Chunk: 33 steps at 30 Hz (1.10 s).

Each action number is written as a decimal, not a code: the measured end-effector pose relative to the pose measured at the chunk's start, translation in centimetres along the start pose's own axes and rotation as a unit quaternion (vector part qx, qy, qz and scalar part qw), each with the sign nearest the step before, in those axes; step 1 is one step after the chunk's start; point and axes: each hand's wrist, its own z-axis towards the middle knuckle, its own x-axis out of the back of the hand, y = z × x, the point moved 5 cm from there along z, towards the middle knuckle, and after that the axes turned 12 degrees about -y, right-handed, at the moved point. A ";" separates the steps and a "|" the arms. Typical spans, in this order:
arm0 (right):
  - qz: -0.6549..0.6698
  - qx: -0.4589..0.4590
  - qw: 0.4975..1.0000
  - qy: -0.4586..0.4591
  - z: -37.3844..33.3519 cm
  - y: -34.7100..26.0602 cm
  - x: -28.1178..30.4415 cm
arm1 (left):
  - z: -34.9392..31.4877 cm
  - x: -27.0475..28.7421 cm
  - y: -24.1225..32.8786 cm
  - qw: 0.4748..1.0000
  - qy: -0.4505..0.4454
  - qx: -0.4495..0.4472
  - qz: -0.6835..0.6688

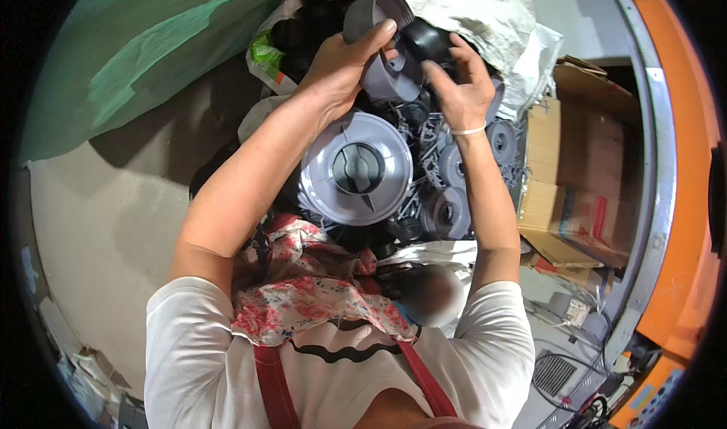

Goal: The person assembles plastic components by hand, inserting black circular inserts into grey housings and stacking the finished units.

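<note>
My left hand (pixel 339 64) is closed around grey plastic round parts, its thumb on top. One is a wide grey ring (pixel 369 11) standing on edge. Below it is another curved grey piece (pixel 390 84); whether the two are joined I cannot tell. My right hand (pixel 468 92), with a pale band at the wrist, has its thumb and fingers around a glossy black round cap (pixel 426 41). The cap sits close against the grey parts. Nearer to me lies a large grey disc (pixel 318 175) with a dark round centre, on top of a heap of parts.
Grey flanged wheels (pixel 445 213) and thin grey sprue-like bits lie heaped under my right forearm. A white woven sack (pixel 485 5) is behind. To the right stands an open cardboard box (pixel 541 152), beside an orange machine frame (pixel 674 73). Green sheeting (pixel 151 58) hangs at the left.
</note>
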 end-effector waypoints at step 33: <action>-0.314 0.080 0.905 -0.275 -2.4 -16.3 -1.5 | -6.6 -1.3 2.7 0.944 -0.322 0.006 -0.076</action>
